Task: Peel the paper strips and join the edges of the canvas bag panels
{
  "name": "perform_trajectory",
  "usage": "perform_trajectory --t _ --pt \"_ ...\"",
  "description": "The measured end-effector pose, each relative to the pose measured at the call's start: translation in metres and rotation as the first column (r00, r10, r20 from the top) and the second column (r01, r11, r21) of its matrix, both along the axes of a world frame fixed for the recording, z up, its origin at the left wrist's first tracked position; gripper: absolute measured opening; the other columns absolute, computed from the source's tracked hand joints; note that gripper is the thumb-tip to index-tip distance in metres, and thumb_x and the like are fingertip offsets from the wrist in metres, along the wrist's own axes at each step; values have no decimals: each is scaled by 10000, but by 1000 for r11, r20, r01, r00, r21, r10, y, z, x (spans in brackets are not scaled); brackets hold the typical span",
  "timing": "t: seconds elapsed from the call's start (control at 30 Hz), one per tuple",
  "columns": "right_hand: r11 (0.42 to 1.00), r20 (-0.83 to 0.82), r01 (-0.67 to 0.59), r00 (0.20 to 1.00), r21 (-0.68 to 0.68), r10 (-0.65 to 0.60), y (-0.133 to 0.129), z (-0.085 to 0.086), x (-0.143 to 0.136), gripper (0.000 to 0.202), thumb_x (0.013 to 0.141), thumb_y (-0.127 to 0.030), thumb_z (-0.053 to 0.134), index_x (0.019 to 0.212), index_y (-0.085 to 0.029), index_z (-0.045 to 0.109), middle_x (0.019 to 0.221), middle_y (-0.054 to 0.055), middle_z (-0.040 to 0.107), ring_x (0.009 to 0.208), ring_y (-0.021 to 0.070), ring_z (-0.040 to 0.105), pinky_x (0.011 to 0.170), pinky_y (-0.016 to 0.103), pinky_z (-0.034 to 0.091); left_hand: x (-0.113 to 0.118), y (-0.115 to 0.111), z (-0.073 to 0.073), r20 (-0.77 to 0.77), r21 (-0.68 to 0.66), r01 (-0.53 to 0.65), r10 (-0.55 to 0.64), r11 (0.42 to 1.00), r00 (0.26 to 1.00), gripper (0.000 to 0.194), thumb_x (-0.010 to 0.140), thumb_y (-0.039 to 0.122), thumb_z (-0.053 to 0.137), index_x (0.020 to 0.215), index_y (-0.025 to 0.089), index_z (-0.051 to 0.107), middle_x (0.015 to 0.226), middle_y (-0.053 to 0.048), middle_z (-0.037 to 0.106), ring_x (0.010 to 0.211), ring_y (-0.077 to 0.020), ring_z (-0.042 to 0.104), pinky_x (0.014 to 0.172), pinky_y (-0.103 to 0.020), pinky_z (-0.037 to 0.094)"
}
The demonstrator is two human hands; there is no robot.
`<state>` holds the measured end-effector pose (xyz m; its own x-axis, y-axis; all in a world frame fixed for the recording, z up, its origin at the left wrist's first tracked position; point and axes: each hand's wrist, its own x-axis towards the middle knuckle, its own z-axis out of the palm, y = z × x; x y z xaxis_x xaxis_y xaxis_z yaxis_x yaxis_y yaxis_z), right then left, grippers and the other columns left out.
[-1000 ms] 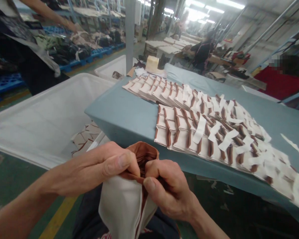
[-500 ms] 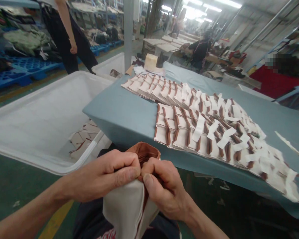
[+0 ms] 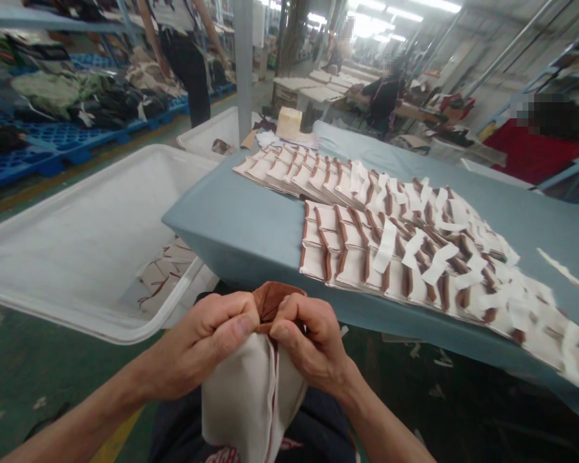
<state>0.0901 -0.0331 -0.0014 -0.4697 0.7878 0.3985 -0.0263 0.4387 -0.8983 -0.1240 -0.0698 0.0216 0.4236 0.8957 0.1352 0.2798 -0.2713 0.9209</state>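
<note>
A cream fabric pouch point(image 3: 241, 392) with a brown inside hangs over my lap, its mouth facing up and a dark red seam running down its front. My left hand point(image 3: 217, 334) pinches the brown-edged rim on one side. On the other side of the seam, my right hand point(image 3: 311, 337) grips the same rim between thumb and bent fingers. A short stretch of brown edge shows taut between the two thumbs. The fingertips inside the pouch are hidden.
A blue-grey covered table point(image 3: 231, 212) carries rows of cream and brown pieces point(image 3: 347, 257) with white strips point(image 3: 437, 263) on them. At the left, a white bin point(image 3: 77, 212) holds similar pieces. Behind it stands a person point(image 3: 183, 58); others sit farther back.
My hands have moved slightly apart, and the brown edge between them now shows. The person behind the bin has shifted to the right.
</note>
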Motion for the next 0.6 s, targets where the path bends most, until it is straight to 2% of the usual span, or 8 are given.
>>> perform_trajectory --t 0.07,0.13,0.23,0.3,0.37,0.47,0.6 --pt "999 -33 -3 999 -43 2 -3 3 0 605 1093 -707 579 705 -243 548 621 -21 581 540 133 435 591 276 476 0 4 0 8 -34 16 -15 999 1000 547 1159 594 402 756 227 443 698 51 394 610 -130 406 550 -263 344" --pt "999 -32 -25 999 -45 23 -6 8 2 559 1130 -640 557 742 -237 559 660 -20 599 565 130 468 591 262 461 0 7 1 -5 -31 28 -28 999 1000 539 1161 586 396 765 225 455 707 48 415 623 -135 423 561 -263 356" --pt "998 30 -56 998 13 55 -7 17 8 438 1173 -456 506 804 -229 569 726 -15 632 630 127 529 643 253 465 -1 9 6 -56 7 15 -14 1000 998 499 1180 497 359 776 225 469 729 41 470 641 -143 455 597 -268 396" --pt "996 90 -66 994 59 61 -6 22 13 349 1160 -331 497 841 -223 588 744 -16 637 658 126 549 672 253 460 -2 9 10 -86 42 -2 5 999 996 504 1185 476 337 767 227 466 734 39 493 651 -148 473 629 -275 417" --pt "990 127 -75 990 115 61 -4 24 16 296 1133 -270 528 851 -222 601 731 -22 636 652 123 553 662 253 444 -2 8 16 -110 65 6 2 998 994 500 1185 469 342 772 227 484 734 42 508 657 -147 495 641 -272 418" --pt "977 125 -57 992 207 31 -2 23 16 324 1132 -299 570 817 -227 588 700 -23 641 624 125 558 641 261 430 1 8 26 -166 87 66 -51 994 985 418 1173 413 423 834 218 570 753 50 572 674 -134 539 650 -257 401" --pt "964 66 32 996 263 -51 -7 20 16 454 1181 -448 516 783 -233 562 660 -16 624 604 137 576 627 276 440 8 12 47 -279 151 149 -103 977 955 312 1127 323 530 840 228 608 768 59 642 725 -130 590 701 -249 401"
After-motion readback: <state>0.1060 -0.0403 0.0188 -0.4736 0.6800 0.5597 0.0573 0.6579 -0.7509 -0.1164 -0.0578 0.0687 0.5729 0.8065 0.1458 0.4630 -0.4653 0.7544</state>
